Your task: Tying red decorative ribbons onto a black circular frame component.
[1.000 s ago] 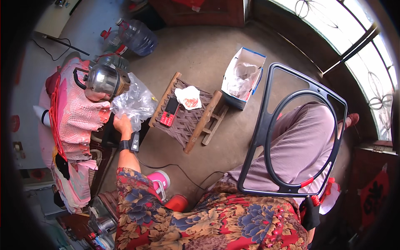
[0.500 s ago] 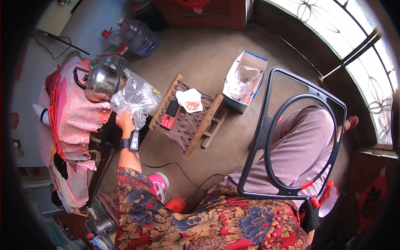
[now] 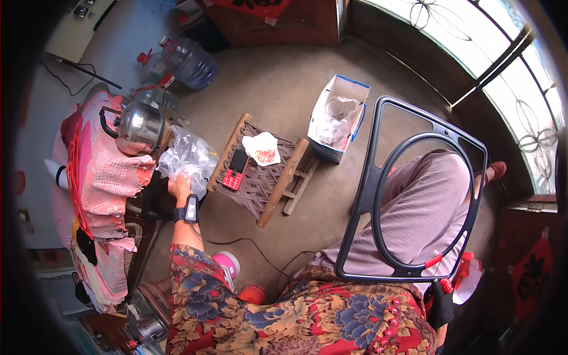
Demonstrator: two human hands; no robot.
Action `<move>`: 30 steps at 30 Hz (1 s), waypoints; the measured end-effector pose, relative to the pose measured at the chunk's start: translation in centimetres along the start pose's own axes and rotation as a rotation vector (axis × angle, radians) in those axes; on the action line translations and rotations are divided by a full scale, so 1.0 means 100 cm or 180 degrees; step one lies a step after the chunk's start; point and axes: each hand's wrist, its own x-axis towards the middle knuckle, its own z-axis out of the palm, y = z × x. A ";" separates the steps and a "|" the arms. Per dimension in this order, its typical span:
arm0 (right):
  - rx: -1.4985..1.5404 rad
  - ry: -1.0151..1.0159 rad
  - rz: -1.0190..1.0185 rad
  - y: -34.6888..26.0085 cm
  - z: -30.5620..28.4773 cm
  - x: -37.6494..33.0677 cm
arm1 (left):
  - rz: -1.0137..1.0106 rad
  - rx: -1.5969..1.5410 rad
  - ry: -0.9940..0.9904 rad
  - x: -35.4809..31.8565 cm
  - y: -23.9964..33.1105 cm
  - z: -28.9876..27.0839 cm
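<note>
My left hand (image 3: 179,188) reaches out at the left and grips the lower part of a clear plastic bag (image 3: 192,155); the fingertips are partly hidden by it. A black device with a cable (image 3: 190,208) is strapped to that wrist. Across my lap stands a tilted black frame (image 3: 370,157) with an oval ring inside, bearing a short red piece (image 3: 433,261). Of my right arm, only a black wrist covering (image 3: 439,305) and a sliver of skin show beside the frame's lower corner; the right hand's fingers are hidden.
A low woven stool (image 3: 260,195) holds a red phone (image 3: 235,170) and white paper (image 3: 261,148) with reddish loops. Behind it stands an open box (image 3: 333,115) with plastic inside. A metal kettle (image 3: 140,129) sits on pink cloth (image 3: 106,183); large bottles (image 3: 189,62) stand beyond.
The plastic bag has come lower and looks more bunched around my left hand, which has moved slightly nearer to me. The whole view has shifted a little; the frame stays on my lap.
</note>
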 end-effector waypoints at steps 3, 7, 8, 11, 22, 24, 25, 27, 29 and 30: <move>0.0198 -0.0001 0.0068 0.008 -0.005 0.004 | 0.0077 -0.0066 0.0276 -0.002 0.000 0.005; 0.0389 0.0072 0.0039 0.005 -0.001 0.002 | 0.0004 0.0097 0.0108 0.007 -0.002 0.009; 0.0441 0.0065 0.0136 0.006 0.000 0.004 | 0.0008 0.0144 0.0084 0.006 -0.003 0.008; 0.0451 0.0067 0.0184 0.008 -0.001 0.005 | -0.0186 0.0100 -0.0040 0.009 -0.008 0.006; 0.0001 0.0182 0.0149 -0.006 0.004 -0.005 | -0.1461 0.1938 -0.1157 0.023 -0.036 0.000; 0.0108 0.0195 0.0142 0.001 0.001 -0.005 | 0.1782 0.2493 -0.0236 -0.006 -0.033 0.032; 0.0070 0.0205 0.0168 -0.001 0.002 -0.005 | 0.1983 0.2220 -0.0499 -0.027 -0.013 0.058; -0.0001 0.0187 0.0216 -0.004 0.002 -0.003 | 0.2093 0.1745 -0.1052 -0.071 0.025 0.115; -0.0055 0.0227 0.0122 -0.006 0.003 -0.009 | 0.1748 0.1140 -0.1887 -0.122 0.051 0.166; -0.0116 0.0269 0.0093 -0.008 0.004 -0.009 | 0.1445 0.0798 -0.2420 -0.148 0.059 0.191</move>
